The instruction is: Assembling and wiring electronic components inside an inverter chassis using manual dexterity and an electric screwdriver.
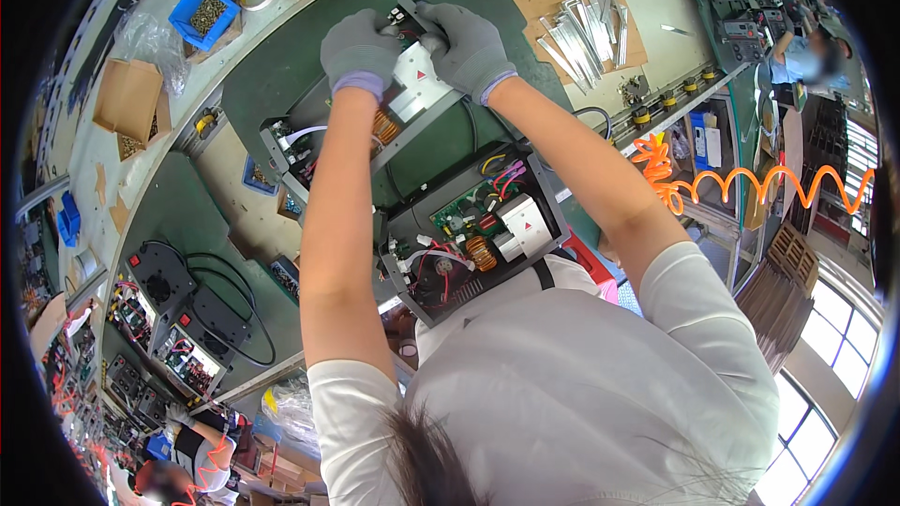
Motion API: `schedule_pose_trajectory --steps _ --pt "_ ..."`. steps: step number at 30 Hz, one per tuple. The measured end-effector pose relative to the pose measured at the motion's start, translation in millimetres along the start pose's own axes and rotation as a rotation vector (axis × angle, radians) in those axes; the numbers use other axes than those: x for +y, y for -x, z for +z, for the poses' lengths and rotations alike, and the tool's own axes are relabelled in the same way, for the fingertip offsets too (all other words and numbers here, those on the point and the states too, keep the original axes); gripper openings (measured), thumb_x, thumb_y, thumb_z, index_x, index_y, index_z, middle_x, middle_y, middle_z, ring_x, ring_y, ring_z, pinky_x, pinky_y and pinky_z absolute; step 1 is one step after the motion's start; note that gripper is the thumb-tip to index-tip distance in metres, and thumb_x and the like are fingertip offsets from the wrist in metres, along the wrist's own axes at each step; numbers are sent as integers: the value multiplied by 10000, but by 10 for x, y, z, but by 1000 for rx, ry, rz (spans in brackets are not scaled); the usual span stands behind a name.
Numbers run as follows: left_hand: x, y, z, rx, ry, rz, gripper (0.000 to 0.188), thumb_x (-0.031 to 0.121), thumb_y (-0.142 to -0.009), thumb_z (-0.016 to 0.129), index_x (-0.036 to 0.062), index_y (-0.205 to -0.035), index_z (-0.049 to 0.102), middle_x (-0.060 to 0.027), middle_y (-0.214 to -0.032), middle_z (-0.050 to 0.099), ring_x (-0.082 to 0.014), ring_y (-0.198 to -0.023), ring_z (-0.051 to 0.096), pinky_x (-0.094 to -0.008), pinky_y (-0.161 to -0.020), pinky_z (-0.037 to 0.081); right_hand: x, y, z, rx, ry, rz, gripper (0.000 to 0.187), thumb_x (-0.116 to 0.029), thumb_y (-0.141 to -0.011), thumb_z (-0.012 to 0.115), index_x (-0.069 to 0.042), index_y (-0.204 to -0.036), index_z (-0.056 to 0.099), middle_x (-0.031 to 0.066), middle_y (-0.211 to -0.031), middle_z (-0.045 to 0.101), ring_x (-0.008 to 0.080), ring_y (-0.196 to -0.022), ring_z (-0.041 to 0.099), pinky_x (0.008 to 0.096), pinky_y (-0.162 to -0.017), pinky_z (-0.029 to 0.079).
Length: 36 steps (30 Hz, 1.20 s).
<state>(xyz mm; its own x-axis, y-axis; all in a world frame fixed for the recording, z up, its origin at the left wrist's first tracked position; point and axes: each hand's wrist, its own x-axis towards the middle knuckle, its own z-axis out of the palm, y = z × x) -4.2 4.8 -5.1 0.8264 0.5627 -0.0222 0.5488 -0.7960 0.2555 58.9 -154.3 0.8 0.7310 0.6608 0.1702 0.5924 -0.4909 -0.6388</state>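
Both my hands wear grey gloves with purple cuffs and work at the far end of an open device chassis (412,131). It holds a silver heat sink cover (421,84), a copper coil (385,126) and wires. My left hand (361,49) is closed at the far left corner, fingertips beside a small black end part (403,14) with wires; what it pinches is hidden. Around the far right corner curl the fingers of my right hand (466,47), gripping the chassis. Nearer me sits a second open chassis (553,211) with a green circuit board (466,210) and coil.
Silver metal strips (586,28) lie on cardboard at the far right. A blue bin of screws (203,15) and an open cardboard box (129,98) stand left. An orange coiled hose (750,183) hangs right. Black units with cables (192,305) lie at left. Other people work farther off.
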Motion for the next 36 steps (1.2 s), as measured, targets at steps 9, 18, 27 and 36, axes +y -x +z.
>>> schedule_pose_trajectory --steps 9,18,27,36 --pt "-939 194 -255 22 713 -78 217 174 -948 613 69 -1102 723 -139 -970 739 -204 -900 709 -314 -822 531 -143 30 -73 -56 116 43 354 -171 -872 663 -155 -1224 635 114 -1144 654 366 -1029 630 452 -875 522" --pt "-1092 637 -145 -369 872 0 499 442 -1006 568 -22 -1164 662 -119 -974 705 -182 -854 640 -318 -800 510 -675 -85 8 -377 400 -480 208 -292 -807 719 -224 -1001 750 21 -1134 618 247 -1176 543 424 -1046 414" --pt "-1011 545 -100 -107 1091 -427 486 396 -1026 482 -42 -1100 678 -114 -910 705 -172 -793 622 -338 -751 503 -662 -203 347 -494 723 -715 180 -320 -852 683 -220 -993 735 21 -1032 675 250 -1063 618 404 -942 469" --pt "-772 469 -60 64 1010 -22 283 181 -905 697 44 -1152 722 -120 -1064 740 -186 -908 697 -335 -819 531 -312 -386 -121 -278 106 20 197 -330 -901 662 -171 -1005 717 60 -902 723 281 -887 688 403 -759 531"
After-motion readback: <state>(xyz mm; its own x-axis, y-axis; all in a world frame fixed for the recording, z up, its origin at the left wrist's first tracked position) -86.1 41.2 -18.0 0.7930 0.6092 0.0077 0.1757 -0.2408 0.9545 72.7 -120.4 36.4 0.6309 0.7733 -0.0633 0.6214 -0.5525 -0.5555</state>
